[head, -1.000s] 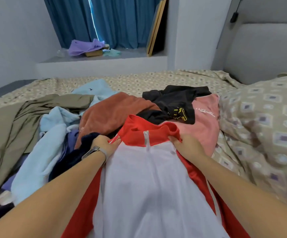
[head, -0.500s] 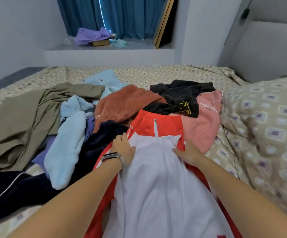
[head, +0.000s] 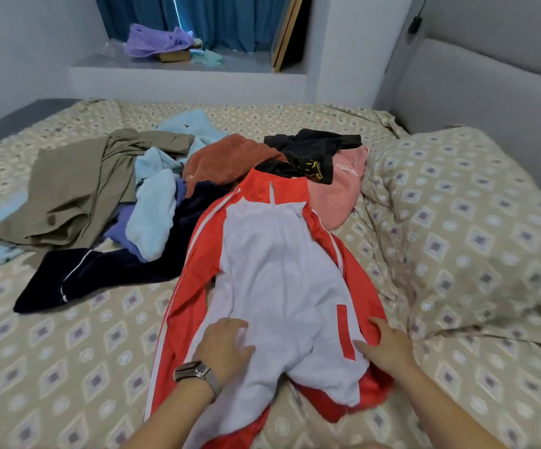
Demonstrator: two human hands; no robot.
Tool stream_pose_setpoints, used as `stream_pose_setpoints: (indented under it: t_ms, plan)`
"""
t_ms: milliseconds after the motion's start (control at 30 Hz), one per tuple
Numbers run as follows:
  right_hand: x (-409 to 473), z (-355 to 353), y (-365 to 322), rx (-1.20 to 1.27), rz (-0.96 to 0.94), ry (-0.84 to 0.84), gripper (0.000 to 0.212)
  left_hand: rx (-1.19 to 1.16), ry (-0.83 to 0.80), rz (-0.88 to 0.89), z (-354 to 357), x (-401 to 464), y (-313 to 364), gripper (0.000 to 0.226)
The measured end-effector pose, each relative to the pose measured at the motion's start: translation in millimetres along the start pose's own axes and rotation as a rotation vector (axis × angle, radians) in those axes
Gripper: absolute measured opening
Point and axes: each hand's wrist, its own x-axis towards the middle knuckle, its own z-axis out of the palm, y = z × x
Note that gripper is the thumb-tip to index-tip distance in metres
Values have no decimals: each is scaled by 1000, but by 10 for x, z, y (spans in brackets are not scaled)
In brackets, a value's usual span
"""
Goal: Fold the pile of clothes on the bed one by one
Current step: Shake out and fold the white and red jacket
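Left hand: lying flat with fingers spread, pressing on the lower white front of the jacket; a watch is sitting on its wrist.

Right hand: lying open, palm down, fingers resting along the jacket's right lower edge, just beside a red pocket strip.

Jacket: red and white, zip front, lying face up and lengthwise on the bed, hem toward the near edge, collar pointing at the far edge and overlapping the pile.

Pile, lying beyond the jacket toward the middle of the bed:
- navy garment, with a thin white stripe, spreading left of the jacket and touching it;
- light blue fleece, lying on the navy garment;
- purple garment, showing under the fleece;
- olive garment, lying furthest toward the left edge;
- rust-brown garment, sitting behind the collar;
- black garment, with a yellow print, lying on top at the far right of the pile;
- pink garment, lying right of the collar, touching it.

Pillow: patterned like the sheet, lying at the right edge against the grey headboard.

Window ledge: beyond the far edge, carrying a purple cloth; blue curtains are hanging behind.
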Motion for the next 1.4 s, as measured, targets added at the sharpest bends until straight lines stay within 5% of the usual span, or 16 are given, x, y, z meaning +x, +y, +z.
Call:
stream_pose_setpoints:
  t_ms: [133,300,367,533,633,700,867,1000,1067,1133,1300,1400]
  plan:
    - [-376,286,90,111,-61,113,40,41,-59,-67,235,-307,-100,87]
    - [-681,262,62,135,-24,115,79,-14,93,-88,449,-631,-325,92]
    - [-853,220,-3,34,-24,117,79,-8,150,-148,503,-765,-323,89]
    - [-1088,327,-203,155,-192,-67,40,53,63,-345,576,-939,-329,96]
    - [-1080,343,-288,282,-259,-27,20,-3,-9,-374,586,-1030,-354,104]
    - [-1124,304,-336,453,-256,-33,33,59,-42,-358,553,-1081,-381,104]
    - [-1184,304,-295,589,-237,-90,3,80,29,-81,523,-1093,-505,74]
    - [-1125,402,-151,598,-148,-102,28,84,160,21,447,-1134,-455,12]
    - [-1092,423,-90,705,-36,-36,46,35,165,13,445,-1133,-496,23]
    - [-1028,398,8,911,113,28,41,-51,193,-15,440,-1134,-567,28]
    - [-981,181,355,1236,357,257,51,-210,619,-98,223,-1110,-762,11]
    - [-1137,139,510,920,222,191,43,-156,545,-87,189,-1120,-801,17]
